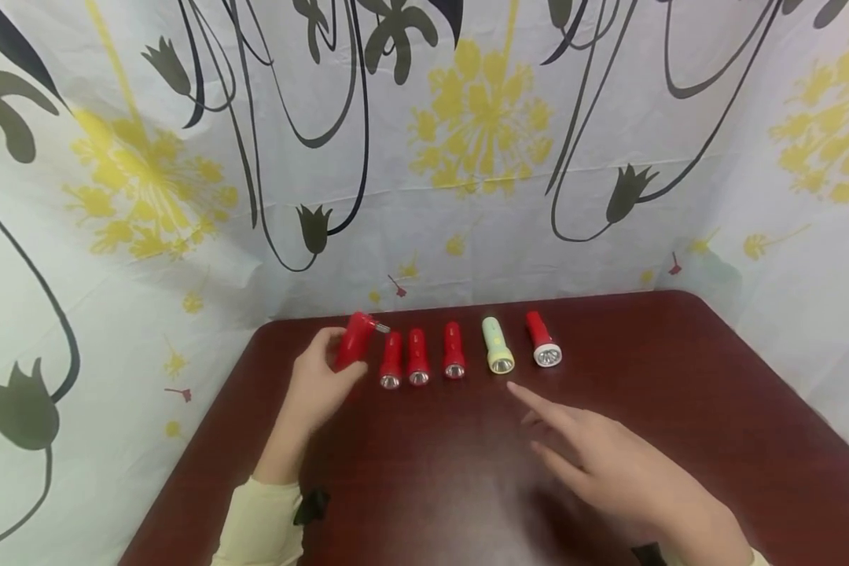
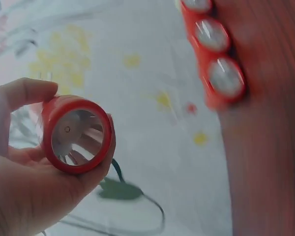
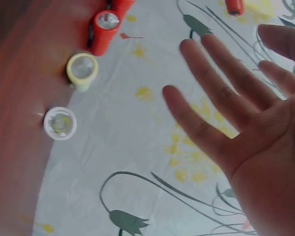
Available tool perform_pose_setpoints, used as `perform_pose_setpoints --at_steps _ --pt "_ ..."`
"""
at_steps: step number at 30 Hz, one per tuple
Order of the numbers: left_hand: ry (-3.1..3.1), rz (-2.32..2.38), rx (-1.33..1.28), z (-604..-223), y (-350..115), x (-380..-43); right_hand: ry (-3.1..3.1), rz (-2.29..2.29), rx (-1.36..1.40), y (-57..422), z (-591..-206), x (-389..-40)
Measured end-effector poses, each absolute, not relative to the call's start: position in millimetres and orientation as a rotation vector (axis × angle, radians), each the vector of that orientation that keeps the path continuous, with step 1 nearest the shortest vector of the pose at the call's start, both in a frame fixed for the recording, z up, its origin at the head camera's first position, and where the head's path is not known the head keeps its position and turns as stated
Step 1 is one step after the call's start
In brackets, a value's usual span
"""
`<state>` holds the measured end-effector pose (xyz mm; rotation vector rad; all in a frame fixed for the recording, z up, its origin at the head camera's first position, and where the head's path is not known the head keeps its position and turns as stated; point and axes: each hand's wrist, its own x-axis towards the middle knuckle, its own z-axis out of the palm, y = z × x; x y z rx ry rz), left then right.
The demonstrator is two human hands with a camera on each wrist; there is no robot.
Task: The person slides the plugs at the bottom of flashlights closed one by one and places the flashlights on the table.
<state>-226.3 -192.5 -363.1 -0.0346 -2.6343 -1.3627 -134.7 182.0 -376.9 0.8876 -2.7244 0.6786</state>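
Note:
My left hand point(image 1: 321, 381) grips a red flashlight point(image 1: 356, 339) above the table's left side. Two metal plug prongs point(image 1: 381, 328) stick out from its side toward the right. In the left wrist view, the lens of this flashlight point(image 2: 78, 135) faces the camera, with fingers and thumb wrapped round the body. To the right of it, three red flashlights point(image 1: 418, 358) lie in a row, lenses toward me. My right hand point(image 1: 608, 460) hovers over the table with fingers extended, holding nothing; its fingertips point toward a pale green flashlight point(image 1: 496, 344) with a yellow rim.
A red flashlight with a white head point(image 1: 542, 339) lies at the right end of the row. The dark reddish-brown table point(image 1: 424, 487) meets a hanging white cloth point(image 1: 396, 157) with flower prints along its back edge. The cloth also covers both sides.

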Motion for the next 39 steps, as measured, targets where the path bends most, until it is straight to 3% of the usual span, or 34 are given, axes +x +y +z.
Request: perform_pose_setpoints --at_steps 14,18,24,34,39 --pt "-2.375 -1.604 -0.648 -370.3 -114.4 -125.1 -2.295 0.683 1.151 180.4 -355.6 -117.4" --pt "-2.385 -1.615 -0.665 -370.7 -100.5 -107.3 -2.235 0.712 1.183 179.5 -354.3 -112.6" --pt "-2.413 -1.593 -0.622 -371.8 -92.4 -95.8 -2.131 0.726 1.274 175.2 -355.7 -111.5" --pt "-2.222 -1.434 -0.866 -377.3 -92.1 -97.9 -2.154 0.807 1.306 173.1 -360.0 -110.7" --pt "-2.278 -1.514 -0.807 -376.0 -93.4 -95.1 -2.222 0.923 1.335 174.1 -364.8 -107.4"
